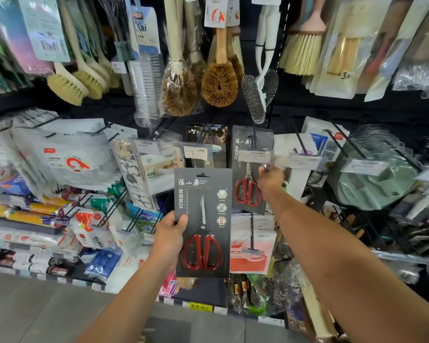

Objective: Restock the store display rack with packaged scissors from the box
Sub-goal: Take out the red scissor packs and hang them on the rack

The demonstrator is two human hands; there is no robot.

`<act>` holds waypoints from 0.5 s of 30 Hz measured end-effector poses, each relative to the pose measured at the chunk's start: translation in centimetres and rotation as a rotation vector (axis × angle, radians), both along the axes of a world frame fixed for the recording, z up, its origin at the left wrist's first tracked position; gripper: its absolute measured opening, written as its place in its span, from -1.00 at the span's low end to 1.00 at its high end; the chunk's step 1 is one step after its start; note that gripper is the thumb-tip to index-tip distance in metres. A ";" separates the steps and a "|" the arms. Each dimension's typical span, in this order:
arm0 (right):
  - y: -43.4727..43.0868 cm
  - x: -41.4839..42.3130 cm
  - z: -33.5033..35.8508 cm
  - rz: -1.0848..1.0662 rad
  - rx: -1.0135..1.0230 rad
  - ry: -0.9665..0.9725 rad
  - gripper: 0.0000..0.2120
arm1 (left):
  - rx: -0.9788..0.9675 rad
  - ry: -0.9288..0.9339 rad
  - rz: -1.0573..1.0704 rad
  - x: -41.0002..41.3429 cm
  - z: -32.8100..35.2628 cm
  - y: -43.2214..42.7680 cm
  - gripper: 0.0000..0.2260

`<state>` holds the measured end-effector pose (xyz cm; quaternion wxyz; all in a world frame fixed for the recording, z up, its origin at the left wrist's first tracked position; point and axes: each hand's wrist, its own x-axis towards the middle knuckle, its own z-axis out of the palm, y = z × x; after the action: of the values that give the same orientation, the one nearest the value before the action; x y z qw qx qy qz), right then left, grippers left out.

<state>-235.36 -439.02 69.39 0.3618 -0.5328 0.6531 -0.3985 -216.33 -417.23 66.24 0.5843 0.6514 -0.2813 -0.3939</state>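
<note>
Before a crowded black store rack [295, 110] of hanging brushes [218, 87], the left hand [170, 233] pinches a carded scissors pack [203, 222] upright while the right hand [270, 180] grips the peg hook's tip [265, 167] beside a hung scissors pack [249, 169].

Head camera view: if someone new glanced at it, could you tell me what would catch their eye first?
First, the dark card of red-handled scissors held up at centre by the left hand, which grips its left edge. Just beyond, the right hand reaches to the hook's price tag, where a matching scissors pack already hangs. Above, a row of hanging scrub brushes fills the top of the rack.
</note>
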 end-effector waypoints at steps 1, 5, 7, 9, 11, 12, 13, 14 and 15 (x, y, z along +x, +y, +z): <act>-0.1 -0.1 0.4 0.001 0.021 0.084 -0.75 | 0.014 -0.013 -0.016 -0.2 0.0 -0.2 -0.80; 2.0 -0.9 1.5 0.179 0.057 0.494 -0.93 | 0.058 -0.045 -0.082 -1.1 -0.5 -1.3 -0.84; 4.1 -2.1 1.5 0.228 -0.021 0.555 -0.90 | 0.083 -0.076 -0.095 -1.3 -1.2 -2.0 -0.82; 6.3 -3.7 1.6 0.300 -0.081 0.630 -0.82 | 0.087 -0.059 -0.130 -1.6 -1.8 -2.8 -0.80; 8.4 -5.6 2.1 0.320 -0.127 0.699 -0.75 | 0.089 -0.046 -0.160 -2.0 -2.3 -3.9 -0.80; 9.3 -6.5 2.6 0.312 -0.165 0.723 -0.73 | 0.091 -0.052 -0.170 -2.2 -2.4 -4.4 -0.80; 10.2 -7.3 3.3 0.287 -0.220 0.738 -0.72 | 0.089 -0.058 -0.181 -2.5 -2.5 -5.0 -0.79; 11.0 -8.0 4.3 0.247 -0.293 0.747 -0.72 | 0.090 -0.063 -0.191 -2.7 -2.5 -5.6 -0.78; 11.5 -8.6 5.3 0.202 -0.378 0.758 -0.73 | 0.095 -0.067 -0.204 -3.1 -2.5 -6.3 -0.76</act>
<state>-243.92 -427.48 74.64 0.0297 -0.7594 0.6001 -0.2498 -219.38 -423.51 63.73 0.4999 0.6591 -0.3468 -0.4421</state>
